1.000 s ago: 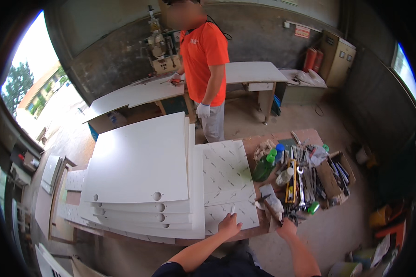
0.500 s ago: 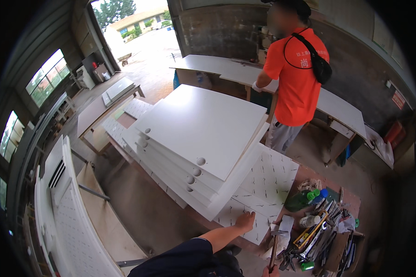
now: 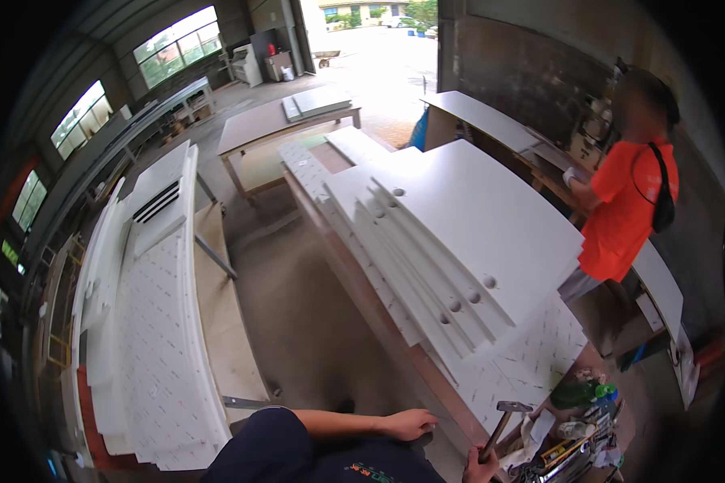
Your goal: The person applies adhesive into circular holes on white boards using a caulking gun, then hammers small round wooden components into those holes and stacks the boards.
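My right hand (image 3: pixel 482 467), at the lower edge, grips the wooden handle of a hammer (image 3: pixel 496 435). The hammer's metal head points up, over the near end of the workbench. My left hand (image 3: pixel 411 424) hangs in front of my body, just left of the bench's near edge. Its fingers are curled in, and anything inside them is hidden. Ahead lies a stack of white panels (image 3: pixel 467 209), fanned out toward the left, with round holes along their edges. Beneath the stack, a printed white sheet (image 3: pixel 532 362) covers part of the bench.
Right of the hammer lie hand tools (image 3: pixel 572 455) and a green bottle (image 3: pixel 572 393). More panels lean on a rack (image 3: pixel 153 346) at left. A low table (image 3: pixel 258 129) stands farther back. A co-worker in an orange shirt (image 3: pixel 620 201) stands at another bench on the right.
My view has turned left, so the bench and co-worker appear farther right. My left hand has drawn back from the printed sheet on the bench. The hammer stays in my right hand.
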A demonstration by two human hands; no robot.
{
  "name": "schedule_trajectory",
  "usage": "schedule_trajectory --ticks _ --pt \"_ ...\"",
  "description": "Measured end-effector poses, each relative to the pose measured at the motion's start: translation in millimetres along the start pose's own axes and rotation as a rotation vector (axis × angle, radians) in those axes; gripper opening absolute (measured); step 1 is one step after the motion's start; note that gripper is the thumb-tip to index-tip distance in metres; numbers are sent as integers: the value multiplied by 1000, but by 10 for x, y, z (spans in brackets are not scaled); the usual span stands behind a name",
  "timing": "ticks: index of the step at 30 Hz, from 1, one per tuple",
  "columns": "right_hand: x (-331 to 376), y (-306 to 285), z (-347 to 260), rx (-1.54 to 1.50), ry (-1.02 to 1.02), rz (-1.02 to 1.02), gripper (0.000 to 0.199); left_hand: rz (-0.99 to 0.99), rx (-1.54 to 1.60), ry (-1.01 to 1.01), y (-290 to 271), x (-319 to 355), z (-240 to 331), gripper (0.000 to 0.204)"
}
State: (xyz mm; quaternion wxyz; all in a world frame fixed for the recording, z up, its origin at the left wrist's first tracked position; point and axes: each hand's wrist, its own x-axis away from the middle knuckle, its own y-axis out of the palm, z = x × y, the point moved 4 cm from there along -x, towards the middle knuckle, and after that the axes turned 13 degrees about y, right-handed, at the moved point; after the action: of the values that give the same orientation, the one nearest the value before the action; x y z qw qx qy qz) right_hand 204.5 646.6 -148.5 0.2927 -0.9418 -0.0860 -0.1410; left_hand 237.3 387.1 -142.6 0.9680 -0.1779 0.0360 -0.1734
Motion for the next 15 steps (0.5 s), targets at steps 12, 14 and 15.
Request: schedule_trajectory --ticks 12,14,15 --pt "727 2067 -1965 -200 -200 -569 13 549 90 187 -1420 1832 471 34" --pt "815 2205 -2220 -235 -252 -600 14 576 -11 237 -1583 2014 444 25" --pt "938 2203 -2436 -221 -175 -600 14 563 -7 227 -1645 2065 447 22"
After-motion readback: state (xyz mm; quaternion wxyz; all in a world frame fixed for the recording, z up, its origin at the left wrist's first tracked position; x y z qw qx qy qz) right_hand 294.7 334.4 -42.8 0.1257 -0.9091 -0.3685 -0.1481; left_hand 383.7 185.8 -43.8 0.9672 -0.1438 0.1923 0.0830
